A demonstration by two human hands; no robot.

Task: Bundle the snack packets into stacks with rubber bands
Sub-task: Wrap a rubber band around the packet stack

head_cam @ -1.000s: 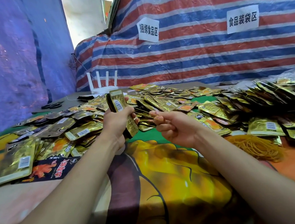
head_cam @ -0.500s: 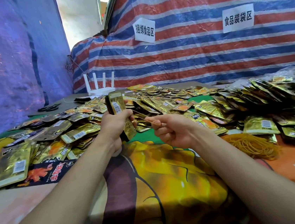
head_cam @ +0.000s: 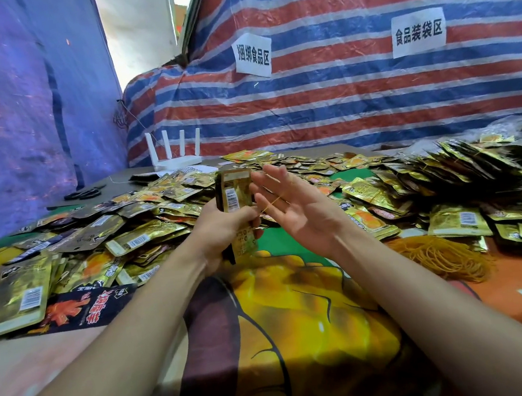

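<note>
Hands first: the left hand point(head_cam: 221, 231) grips an upright stack of gold snack packets point(head_cam: 235, 197) over the middle of the table point(head_cam: 300, 330). The right hand point(head_cam: 298, 208) is open with fingers spread, and a thin yellow rubber band point(head_cam: 274, 200) stretches across them to the stack.

A second ago the right hand was a fist pinching that band taut, apart from the stack. Now it has opened and come in just beside the packets. I judge the loop is being widened for another turn, so this bundle is not yet finished.

Loose packets point(head_cam: 133, 235) cover the table's left and far sides, banded stacks point(head_cam: 464, 168) lie toward its right edge, and spare bands point(head_cam: 442, 255) are heaped near them.

Two white signs on the striped tarpaulin read 捆绑食品区 point(head_cam: 251, 55) and 食品装袋区 point(head_cam: 418, 31). The packets show barcodes, but their brand lettering is too blurred to read.
</note>
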